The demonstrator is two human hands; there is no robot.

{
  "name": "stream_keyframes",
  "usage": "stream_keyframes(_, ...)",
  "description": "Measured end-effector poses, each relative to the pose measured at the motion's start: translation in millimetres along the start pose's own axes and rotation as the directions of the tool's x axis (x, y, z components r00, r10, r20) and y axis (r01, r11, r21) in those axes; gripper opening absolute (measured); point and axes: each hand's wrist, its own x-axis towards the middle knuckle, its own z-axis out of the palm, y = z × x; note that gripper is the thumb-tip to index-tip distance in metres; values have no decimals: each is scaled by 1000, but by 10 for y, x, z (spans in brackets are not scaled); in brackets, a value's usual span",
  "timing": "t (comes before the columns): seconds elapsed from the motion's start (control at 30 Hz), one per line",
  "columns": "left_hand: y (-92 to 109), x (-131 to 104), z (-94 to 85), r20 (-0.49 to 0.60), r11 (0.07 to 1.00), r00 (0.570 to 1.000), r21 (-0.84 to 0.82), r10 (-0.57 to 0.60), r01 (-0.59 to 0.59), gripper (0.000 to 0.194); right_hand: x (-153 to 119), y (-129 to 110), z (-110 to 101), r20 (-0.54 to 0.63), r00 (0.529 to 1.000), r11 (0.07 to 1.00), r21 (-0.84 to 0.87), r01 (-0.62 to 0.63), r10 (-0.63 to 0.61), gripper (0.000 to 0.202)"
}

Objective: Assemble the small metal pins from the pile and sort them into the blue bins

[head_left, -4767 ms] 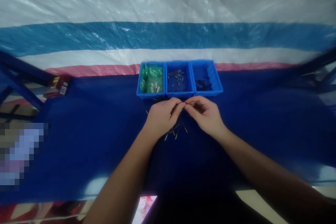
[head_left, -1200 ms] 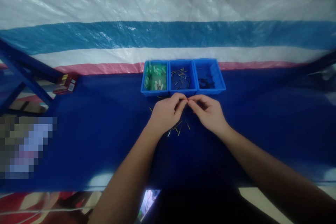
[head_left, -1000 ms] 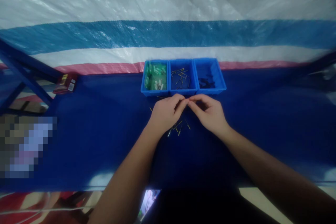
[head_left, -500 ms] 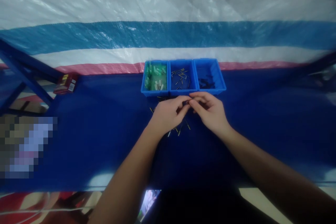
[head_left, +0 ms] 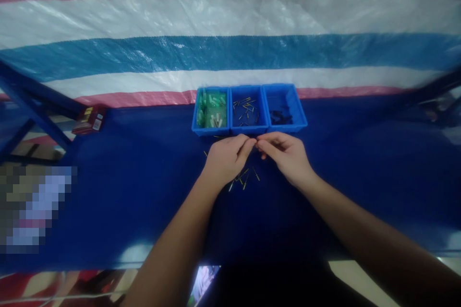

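Observation:
My left hand (head_left: 227, 157) and my right hand (head_left: 286, 154) meet fingertip to fingertip over the blue table, just in front of three blue bins. Both are closed in a pinch; whatever lies between the fingertips is too small and hidden to make out. Below and beside my left hand, several thin metal pins with gold-coloured ends (head_left: 245, 184) lie scattered. Similar pins (head_left: 248, 104) fill part of the middle bin (head_left: 248, 130). Green and whitish small pieces (head_left: 216, 119) are in the left bin (head_left: 211, 131), and dark small pieces (head_left: 281, 117) in the right bin (head_left: 301, 111).
A dark red box (head_left: 88, 120) sits at the table's back left, by a blue metal frame (head_left: 46, 105). Striped plastic sheeting (head_left: 230, 53) hangs behind the blue table (head_left: 144, 177). A lit screen (head_left: 204, 284) shows below the front edge.
My hands' fingertips have come closer together, and the dark bit seen between them earlier is now covered. The whole view has shifted slightly, with the bins a little lower.

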Motion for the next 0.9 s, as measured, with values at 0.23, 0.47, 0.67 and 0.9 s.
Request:
stream_keyframes(0.23,6,4,-15,-20,1000,999,1,-27,27,32,53,72,-28,-70,992,979,184,-92,106,22)
stream_keyframes(0.47,5,-2,-15,-62,999,997,25,-35,36,33,67,72,-23,70,996,985,162,-61,51,34)
stream_keyframes(0.67,-23,4,-13,-87,998,994,12,-64,65,32,75,12,-95,-98,979,965,-208,157,-181,19)
stream_keyframes(0.9,-66,15,-45,-175,998,983,-2,-60,60,33,417,-346,-142,55,935,659,-695,287,-349,17)
